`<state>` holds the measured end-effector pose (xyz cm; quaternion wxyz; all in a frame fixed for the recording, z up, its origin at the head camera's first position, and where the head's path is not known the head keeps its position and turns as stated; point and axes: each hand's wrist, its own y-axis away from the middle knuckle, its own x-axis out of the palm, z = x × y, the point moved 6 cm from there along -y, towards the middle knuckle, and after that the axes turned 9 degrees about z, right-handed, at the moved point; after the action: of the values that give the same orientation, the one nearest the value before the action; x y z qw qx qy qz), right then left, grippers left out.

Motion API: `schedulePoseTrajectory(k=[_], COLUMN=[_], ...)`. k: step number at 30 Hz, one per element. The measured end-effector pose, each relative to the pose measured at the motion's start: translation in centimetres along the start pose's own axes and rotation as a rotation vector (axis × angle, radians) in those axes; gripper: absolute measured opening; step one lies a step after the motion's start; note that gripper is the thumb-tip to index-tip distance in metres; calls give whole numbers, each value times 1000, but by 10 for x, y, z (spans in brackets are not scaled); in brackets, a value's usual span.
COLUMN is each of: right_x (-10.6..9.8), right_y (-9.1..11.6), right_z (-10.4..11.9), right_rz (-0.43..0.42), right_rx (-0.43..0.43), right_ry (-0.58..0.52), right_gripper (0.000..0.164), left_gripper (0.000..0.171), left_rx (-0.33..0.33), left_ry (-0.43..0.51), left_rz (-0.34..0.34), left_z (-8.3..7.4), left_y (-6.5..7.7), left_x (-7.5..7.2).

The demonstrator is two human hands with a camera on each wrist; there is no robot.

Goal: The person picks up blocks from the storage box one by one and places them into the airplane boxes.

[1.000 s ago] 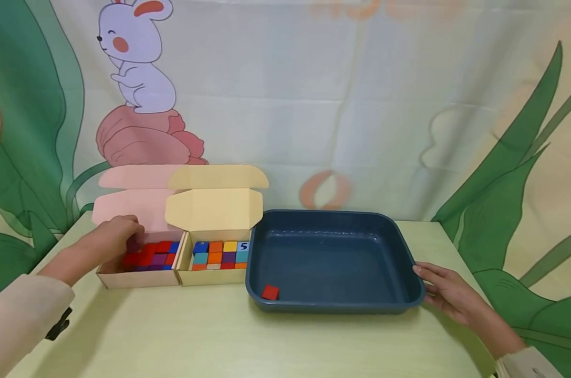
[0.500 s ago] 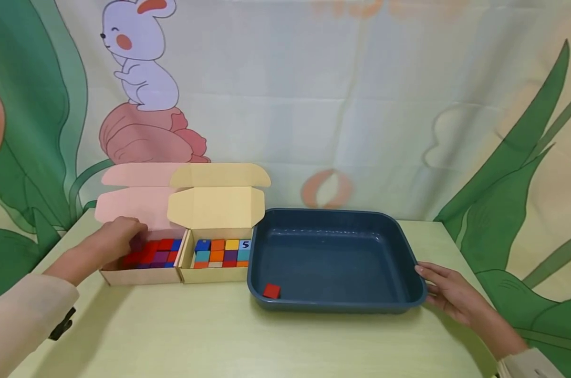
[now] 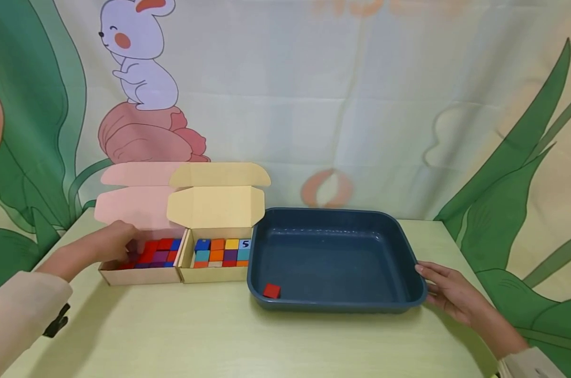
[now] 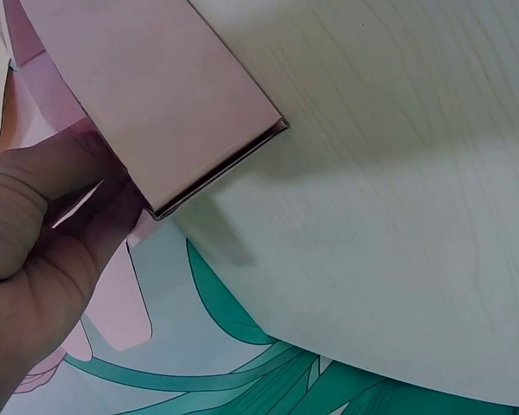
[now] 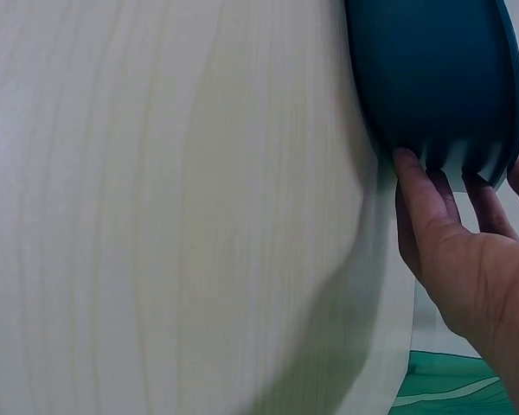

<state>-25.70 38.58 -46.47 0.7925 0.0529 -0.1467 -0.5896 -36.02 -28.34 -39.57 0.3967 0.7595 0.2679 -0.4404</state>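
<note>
My left hand (image 3: 112, 242) reaches into the pink box (image 3: 141, 278), which holds red, purple and blue cubes (image 3: 149, 252). In the left wrist view, thumb and fingers enter behind the box wall (image 4: 164, 104); their tips are hidden, so whether a cube is between them cannot be told. My right hand (image 3: 450, 291) rests its fingertips against the right end of a dark blue tray (image 3: 332, 262). From the right wrist view, its fingers (image 5: 432, 203) touch the tray's outer wall (image 5: 437, 78) and look relaxed. One red cube (image 3: 272, 291) lies in the tray's near left corner.
A cream box (image 3: 214, 275) with cubes of several colours, one marked 5, stands between the pink box and the tray. Both lids are up at the back. Pale wood-grain table (image 3: 219, 331) spreads in front; a printed curtain (image 3: 285, 105) hangs behind.
My left hand has shifted slightly left and lower within the pink box, uncovering more of the red cubes' right side. The right hand and the tray stay put.
</note>
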Motion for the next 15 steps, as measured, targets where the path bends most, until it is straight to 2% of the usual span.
schedulePoseTrajectory(k=[9, 15], right_x=[0, 0], right_y=[-1, -1], right_z=[-1, 1], right_rz=[9, 9], right_rx=[6, 13], right_ry=[-8, 12], right_gripper=[16, 46], left_gripper=[25, 23], left_rx=[6, 0], left_ry=[31, -16], left_rz=[33, 48], left_z=[3, 0], left_y=[0, -3], left_x=[3, -1])
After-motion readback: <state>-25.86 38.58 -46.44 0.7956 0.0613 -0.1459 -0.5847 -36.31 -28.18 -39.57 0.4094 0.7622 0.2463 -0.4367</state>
